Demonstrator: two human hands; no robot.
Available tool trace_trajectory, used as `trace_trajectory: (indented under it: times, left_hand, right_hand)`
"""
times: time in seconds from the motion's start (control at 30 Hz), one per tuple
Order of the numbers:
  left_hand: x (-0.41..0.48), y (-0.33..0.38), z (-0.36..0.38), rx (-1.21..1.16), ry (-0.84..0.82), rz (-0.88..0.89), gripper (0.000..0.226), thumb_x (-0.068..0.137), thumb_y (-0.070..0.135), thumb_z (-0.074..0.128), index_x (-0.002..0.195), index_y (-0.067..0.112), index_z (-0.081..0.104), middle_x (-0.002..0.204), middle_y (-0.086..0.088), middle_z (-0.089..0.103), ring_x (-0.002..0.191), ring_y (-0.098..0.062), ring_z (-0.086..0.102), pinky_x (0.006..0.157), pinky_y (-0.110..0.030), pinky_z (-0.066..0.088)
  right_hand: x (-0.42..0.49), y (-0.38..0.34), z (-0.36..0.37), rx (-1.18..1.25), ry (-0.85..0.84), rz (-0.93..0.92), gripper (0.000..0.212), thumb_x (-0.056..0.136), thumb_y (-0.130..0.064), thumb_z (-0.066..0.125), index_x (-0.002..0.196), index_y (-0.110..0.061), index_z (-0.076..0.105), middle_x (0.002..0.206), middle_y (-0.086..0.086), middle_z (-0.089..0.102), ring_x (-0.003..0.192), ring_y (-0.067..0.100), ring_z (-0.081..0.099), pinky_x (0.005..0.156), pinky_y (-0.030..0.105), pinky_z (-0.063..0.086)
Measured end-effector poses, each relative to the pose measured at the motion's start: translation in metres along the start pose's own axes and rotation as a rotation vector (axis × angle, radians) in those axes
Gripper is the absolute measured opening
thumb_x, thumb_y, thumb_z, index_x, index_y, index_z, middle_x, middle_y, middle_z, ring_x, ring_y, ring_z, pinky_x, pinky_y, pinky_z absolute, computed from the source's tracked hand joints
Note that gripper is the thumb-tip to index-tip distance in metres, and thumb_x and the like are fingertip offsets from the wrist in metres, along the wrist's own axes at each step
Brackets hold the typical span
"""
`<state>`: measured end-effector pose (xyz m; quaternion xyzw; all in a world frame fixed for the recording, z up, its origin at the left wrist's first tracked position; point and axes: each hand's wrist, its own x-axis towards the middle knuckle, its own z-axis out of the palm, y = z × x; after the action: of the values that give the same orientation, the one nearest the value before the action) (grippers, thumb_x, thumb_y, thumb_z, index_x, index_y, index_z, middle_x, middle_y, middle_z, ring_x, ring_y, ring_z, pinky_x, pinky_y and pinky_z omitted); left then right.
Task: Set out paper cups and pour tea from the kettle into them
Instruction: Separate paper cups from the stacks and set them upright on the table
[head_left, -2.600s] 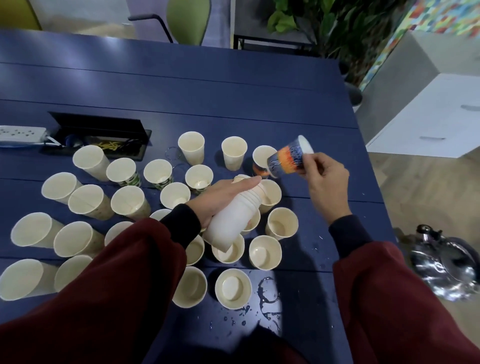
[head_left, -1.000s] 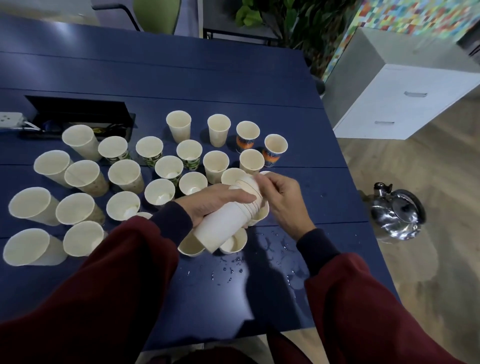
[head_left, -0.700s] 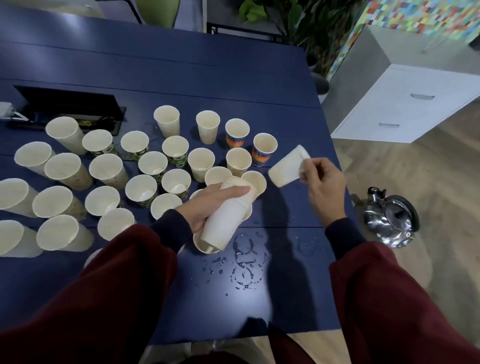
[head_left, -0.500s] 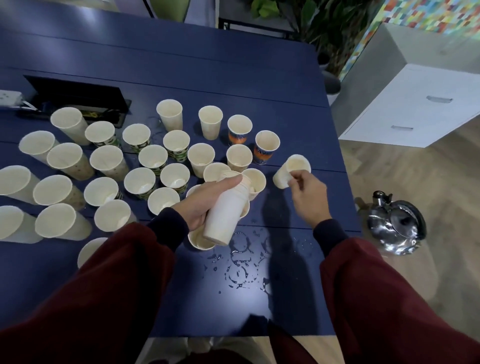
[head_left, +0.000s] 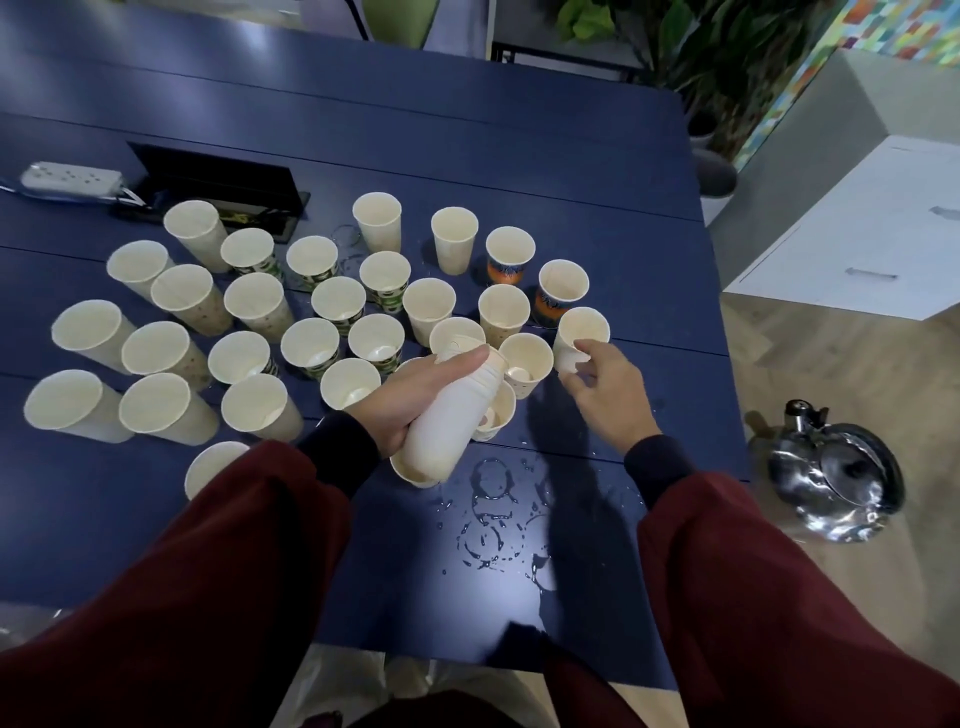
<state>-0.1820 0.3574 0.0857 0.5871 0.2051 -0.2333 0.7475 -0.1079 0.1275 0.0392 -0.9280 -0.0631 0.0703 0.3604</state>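
A dark blue slatted tabletop (head_left: 467, 130) fills most of the view, its near right part wet with rings and drops of spilled liquid (head_left: 498, 514); many cream paper cups (head_left: 332, 301) stand upright and open-mouthed across it, crowded toward the left and middle, two with orange and blue printed sides (head_left: 506, 260) at the far right of the group; the left hand (head_left: 415, 395) is wrapped firmly around a tilted white stack of nested paper cups (head_left: 449, 421), held above the standing ones; the right hand (head_left: 608, 395) has its fingertips pinched on the lower wall of a single cream paper cup (head_left: 579, 338), which stands upright at the right end of the group, just beside its neighbour; whether its base rests fully on the surface cannot be told; both arms wear dark red sleeves with black cuffs; a shiny steel kettle (head_left: 836, 478) sits on the pale wooden floor (head_left: 831, 364) to the right of the table, well apart from the cups; a white power strip (head_left: 70, 179) lies by an open black cable box (head_left: 218, 187) at the far left; a white drawer cabinet (head_left: 857, 234) and green leafy plants (head_left: 675, 41) stand beyond the table's far right corner.
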Motion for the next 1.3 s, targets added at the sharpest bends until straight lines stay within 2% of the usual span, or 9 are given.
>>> trace_trajectory:
  times: [0.13,0.23,0.4,0.5,0.63,0.83,0.97,1.17,1.3]
  left_hand:
    - [-0.005,-0.001,0.010,0.044,-0.045,-0.017,0.042,0.088,0.034,0.072,0.121,0.008,0.064,0.092,-0.011,0.073,0.077,-0.024,0.069,0.059,-0.028,0.056]
    - [-0.003,-0.003,0.017,0.047,-0.083,-0.020,0.039,0.089,0.033,0.071,0.120,0.010,0.064,0.095,-0.014,0.072,0.081,-0.027,0.068,0.063,-0.030,0.057]
    - [0.002,-0.008,0.032,0.021,-0.141,-0.006,0.033,0.092,0.029,0.067,0.121,0.013,0.062,0.096,-0.012,0.071,0.075,-0.024,0.070,0.055,-0.028,0.055]
    - [0.003,-0.011,0.040,0.034,-0.162,-0.058,0.045,0.089,0.036,0.068,0.123,0.007,0.062,0.104,-0.019,0.069,0.078,-0.029,0.070,0.056,-0.031,0.056]
    - [0.006,-0.008,0.044,0.050,-0.181,-0.068,0.039,0.093,0.038,0.064,0.114,0.006,0.067,0.100,-0.017,0.071,0.071,-0.023,0.070,0.056,-0.029,0.056]
    - [0.013,-0.010,0.025,0.066,-0.145,-0.100,0.058,0.079,0.050,0.073,0.119,0.009,0.064,0.104,-0.018,0.072,0.078,-0.030,0.071,0.075,-0.038,0.053]
    - [0.020,-0.013,0.024,0.003,-0.089,-0.062,0.063,0.078,0.052,0.078,0.121,0.008,0.064,0.100,-0.017,0.070,0.083,-0.030,0.068,0.082,-0.042,0.051]
    - [0.019,-0.011,0.030,0.032,-0.047,-0.039,0.059,0.074,0.043,0.084,0.118,0.008,0.065,0.093,-0.014,0.072,0.085,-0.029,0.066,0.082,-0.045,0.051]
    - [0.019,-0.011,0.027,0.053,-0.013,-0.046,0.084,0.059,0.048,0.091,0.128,0.012,0.058,0.107,-0.018,0.072,0.092,-0.033,0.069,0.092,-0.054,0.052]
  right_hand:
    - [-0.021,-0.023,-0.002,0.147,0.147,-0.156,0.024,0.094,-0.013,0.068,0.117,-0.008,0.067,0.118,0.007,0.066,0.086,0.013,0.063,0.076,0.008,0.046]
    - [-0.042,-0.043,-0.004,0.278,0.083,-0.201,0.008,0.096,-0.019,0.067,0.097,-0.014,0.073,0.093,-0.005,0.072,0.076,0.010,0.062,0.071,0.022,0.050]
    - [-0.054,-0.050,-0.011,0.335,-0.047,-0.198,0.020,0.100,-0.022,0.062,0.088,-0.012,0.073,0.072,-0.009,0.065,0.061,0.008,0.048,0.062,0.030,0.045]
    - [-0.054,-0.045,-0.020,0.413,-0.109,-0.160,0.020,0.101,-0.021,0.060,0.089,-0.009,0.071,0.072,0.006,0.065,0.060,0.011,0.052,0.061,0.035,0.048]
    - [-0.050,-0.039,-0.026,0.539,-0.116,-0.118,0.022,0.103,-0.015,0.057,0.088,-0.005,0.069,0.071,0.001,0.061,0.065,0.012,0.054,0.063,0.025,0.049]
    - [-0.043,-0.025,-0.036,0.591,0.074,-0.087,0.023,0.105,-0.016,0.052,0.090,-0.003,0.064,0.084,0.004,0.069,0.081,0.016,0.064,0.084,0.033,0.054]
    - [-0.040,-0.012,-0.045,0.480,0.177,-0.086,0.016,0.102,-0.017,0.059,0.091,-0.009,0.067,0.088,0.006,0.071,0.083,0.022,0.064,0.080,0.031,0.052]
    - [-0.043,0.014,-0.048,0.245,0.154,-0.059,0.010,0.097,-0.019,0.066,0.087,-0.019,0.068,0.088,-0.004,0.069,0.076,0.001,0.060,0.074,0.015,0.048]
    - [-0.047,0.023,-0.036,0.033,0.053,-0.093,0.015,0.097,-0.013,0.065,0.107,-0.006,0.074,0.100,0.001,0.068,0.082,0.006,0.062,0.081,0.020,0.049]
